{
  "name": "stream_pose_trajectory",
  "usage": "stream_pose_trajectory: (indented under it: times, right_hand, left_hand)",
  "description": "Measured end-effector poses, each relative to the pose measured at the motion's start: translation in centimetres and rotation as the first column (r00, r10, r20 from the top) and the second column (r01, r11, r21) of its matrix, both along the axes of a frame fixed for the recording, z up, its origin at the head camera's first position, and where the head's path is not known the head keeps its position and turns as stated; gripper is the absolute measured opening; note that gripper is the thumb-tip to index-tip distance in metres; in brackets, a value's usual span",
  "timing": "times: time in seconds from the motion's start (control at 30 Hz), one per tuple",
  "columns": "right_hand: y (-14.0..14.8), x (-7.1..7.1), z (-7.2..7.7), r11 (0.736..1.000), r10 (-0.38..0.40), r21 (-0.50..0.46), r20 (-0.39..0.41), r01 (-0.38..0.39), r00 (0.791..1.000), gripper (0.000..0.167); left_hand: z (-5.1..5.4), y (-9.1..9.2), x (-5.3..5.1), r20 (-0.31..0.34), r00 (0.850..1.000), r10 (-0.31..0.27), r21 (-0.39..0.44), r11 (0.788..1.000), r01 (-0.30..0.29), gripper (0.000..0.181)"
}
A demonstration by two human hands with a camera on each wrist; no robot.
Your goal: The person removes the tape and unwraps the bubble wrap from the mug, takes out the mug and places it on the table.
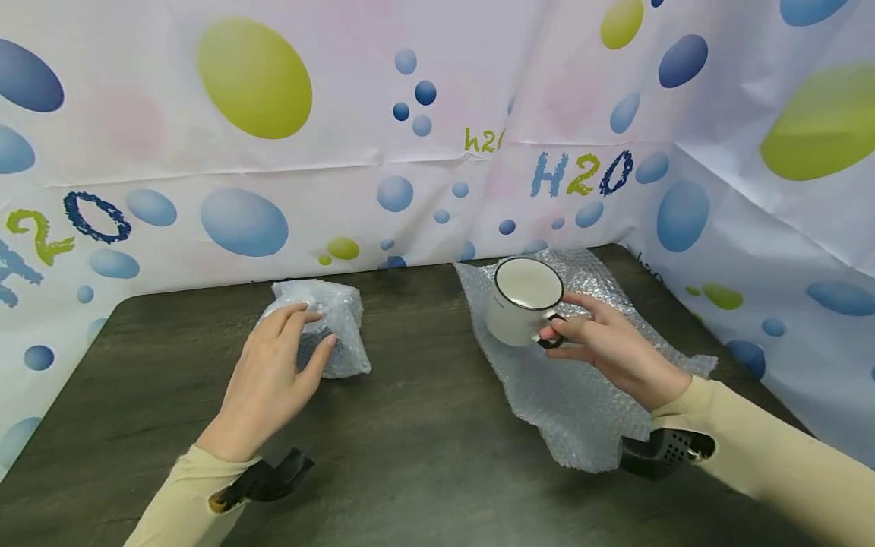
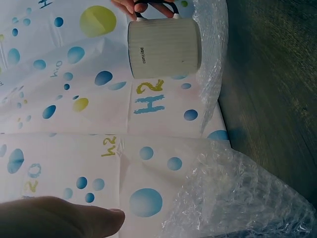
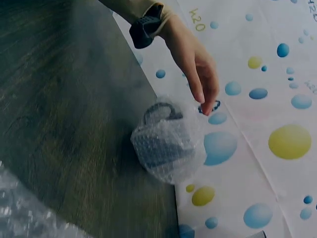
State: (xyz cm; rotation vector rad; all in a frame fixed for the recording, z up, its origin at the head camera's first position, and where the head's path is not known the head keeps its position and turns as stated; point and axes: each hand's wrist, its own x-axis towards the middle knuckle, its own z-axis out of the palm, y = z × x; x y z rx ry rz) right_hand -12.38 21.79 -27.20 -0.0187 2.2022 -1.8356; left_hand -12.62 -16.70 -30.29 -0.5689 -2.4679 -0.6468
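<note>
Currently, at the left, a left hand (image 1: 266, 380) with fingers loosely bent and thumb spread, holding nothing. In the head view it overlaps a wrapped bundle (image 1: 347, 334); the right wrist view shows the fingertips just apart from it. The bundle sits on the dark table (image 1: 417, 425) near its back edge; a dark loop and a dark patch show through its clear bubbles.

Farther right, a white mug (image 1: 509, 323) with black rim, mouth up, over the back part of a loose sheet of bubble wrap (image 1: 581, 425). Left wrist view: "concise" printed on its side. Cannot tell whether its base touches the sheet.

Rightmost, the right hand (image 1: 608, 353) grips the mug by its black handle, fingers curled there. Behind, a white backdrop (image 1: 355, 91) with blue and green ovals and "H2O" lettering.
</note>
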Motion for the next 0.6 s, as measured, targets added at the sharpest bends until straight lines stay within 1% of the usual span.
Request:
stream_pose_trajectory:
  times: [0.2, 0.47, 0.6]
  right_hand:
    - [-1.8, 0.2, 0.3, 0.999, 0.052, -0.013, -0.009, -0.052, 0.999, 0.066]
    - [-4.0, 0.1, 0.5, 0.996, 0.087, -0.034, 0.025, -0.086, 0.996, 0.064]
    - [-4.5, 0.1, 0.2, 0.992, 0.111, -0.054, 0.024, -0.110, 0.993, 0.065]
  left_hand:
    - [0.0, -0.1, 0.3, -0.018, 1.000, -0.003, 0.007, 1.000, 0.004, 0.034]
    - [0.2, -0.3, 0.2, 0.006, 1.000, 0.007, 0.005, 1.000, -0.007, 0.036]
    - [0.3, -0.2, -0.1, 0.023, 1.000, 0.010, 0.000, 1.000, -0.010, 0.037]
